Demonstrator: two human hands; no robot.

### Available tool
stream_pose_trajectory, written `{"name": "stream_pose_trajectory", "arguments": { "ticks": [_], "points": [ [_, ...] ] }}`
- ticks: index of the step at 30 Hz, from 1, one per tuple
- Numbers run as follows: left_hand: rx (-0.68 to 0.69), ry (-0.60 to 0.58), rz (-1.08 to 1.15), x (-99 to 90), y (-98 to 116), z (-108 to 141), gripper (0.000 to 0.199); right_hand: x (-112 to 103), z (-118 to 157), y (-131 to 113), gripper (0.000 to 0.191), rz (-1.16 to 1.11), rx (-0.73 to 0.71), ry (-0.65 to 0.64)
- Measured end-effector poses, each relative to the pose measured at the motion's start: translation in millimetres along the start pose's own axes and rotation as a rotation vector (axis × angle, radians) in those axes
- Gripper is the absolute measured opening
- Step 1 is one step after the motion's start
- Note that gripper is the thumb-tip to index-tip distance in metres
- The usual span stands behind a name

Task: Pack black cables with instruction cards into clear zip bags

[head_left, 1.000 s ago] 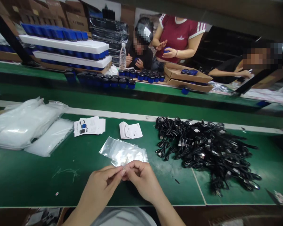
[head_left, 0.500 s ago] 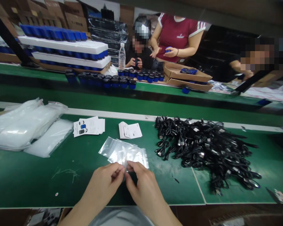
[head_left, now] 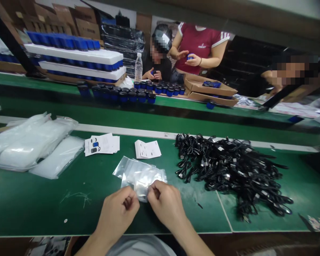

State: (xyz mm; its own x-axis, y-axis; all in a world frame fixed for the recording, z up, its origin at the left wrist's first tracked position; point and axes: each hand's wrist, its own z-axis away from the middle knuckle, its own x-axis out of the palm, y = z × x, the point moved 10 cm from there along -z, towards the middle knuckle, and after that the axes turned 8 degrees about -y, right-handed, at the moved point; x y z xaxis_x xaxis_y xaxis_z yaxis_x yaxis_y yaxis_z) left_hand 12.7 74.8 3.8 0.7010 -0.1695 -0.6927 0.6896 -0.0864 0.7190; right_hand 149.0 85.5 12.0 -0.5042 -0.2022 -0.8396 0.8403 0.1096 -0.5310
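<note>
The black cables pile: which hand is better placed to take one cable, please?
Probably the right hand: it is nearest the black cables, on that side of the clear plastic bag; the left hand is on the far side.

This is a factory packing floor: a long green tabletop [head_left: 56, 209] carries clear zip bags [head_left: 140, 177] and a heap of black cables [head_left: 229, 174], cardboard cartons [head_left: 85, 19] stack at upper left, and a co-worker [head_left: 200, 46] handles blue-capped products [head_left: 122, 96] at a second line beyond.
</note>
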Motion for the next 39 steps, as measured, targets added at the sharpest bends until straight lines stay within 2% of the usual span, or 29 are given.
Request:
{"name": "stream_pose_trajectory", "arguments": {
  "ticks": [2, 3, 6, 10, 14, 18, 20, 22, 23, 25, 28, 32, 36, 39],
  "points": [
    [-0.026, -0.012, 0.025, 0.8, -6.0, -2.4, 0.021, -9.2, -13.3, -6.9, 0.018, -0.048, -0.084, -0.046],
    [-0.038, -0.021, 0.039, 1.8, -8.7, -3.8, 0.020, -17.4, -21.9, -11.7, 0.019, -0.037, -0.134, -0.029],
    [-0.073, -0.048, 0.083, 6.4, -15.4, -6.5, 0.020, -32.8, -52.6, -25.0, 0.047, 0.145, -0.252, 0.025],
    [-0.115, -0.065, 0.147, 9.5, -20.8, -4.9, 0.020, -21.3, -87.6, -30.1, 0.056, 0.207, -0.314, -0.033],
    [-0.149, -0.077, 0.256, 9.2, -25.0, -2.0, 0.021, -13.6, -98.3, -24.3, 0.048, 0.188, -0.271, -0.009],
    [-0.210, -0.099, 0.443, 11.8, -34.1, -2.8, 0.024, -30.5, -88.6, -11.7, 0.033, 0.080, -0.174, 0.106],
    [-0.246, -0.102, 0.550, 12.7, -39.0, -4.6, 0.028, -41.9, -72.3, -10.1, 0.032, 0.012, -0.161, 0.162],
    [-0.284, -0.089, 0.656, 11.7, -42.9, -6.4, 0.031, -47.7, -48.6, -15.4, 0.030, -0.087, -0.205, 0.185],
    [-0.313, -0.073, 0.742, 11.2, -45.2, -6.7, 0.031, -47.5, -35.3, -19.9, 0.027, -0.148, -0.245, 0.182],
    [-0.371, -0.032, 0.929, 10.5, -48.3, -6.1, 0.030, -37.6, -11.7, -28.2, 0.018, -0.444, -0.346, 0.097],
    [-0.417, 0.019, 1.068, 9.0, -48.1, -5.2, 0.030, -19.4, 8.1, -23.3, 0.011, -0.610, -0.293, 0.088],
    [-0.407, 0.086, 0.960, 4.4, -47.7, -3.9, 0.027, 6.7, 5.5, -7.2, 0.014, -0.662, -0.134, 0.085],
    [-0.356, 0.244, 0.711, -10.1, -51.8, 1.5, 0.026, 24.4, -0.6, -1.5, 0.022, -0.726, -0.031, 0.046],
    [-0.329, 0.377, 0.477, -25.4, -51.6, 7.9, 0.019, 27.5, 2.4, -5.2, 0.009, -0.883, -0.033, 0.095]
  ]
}}
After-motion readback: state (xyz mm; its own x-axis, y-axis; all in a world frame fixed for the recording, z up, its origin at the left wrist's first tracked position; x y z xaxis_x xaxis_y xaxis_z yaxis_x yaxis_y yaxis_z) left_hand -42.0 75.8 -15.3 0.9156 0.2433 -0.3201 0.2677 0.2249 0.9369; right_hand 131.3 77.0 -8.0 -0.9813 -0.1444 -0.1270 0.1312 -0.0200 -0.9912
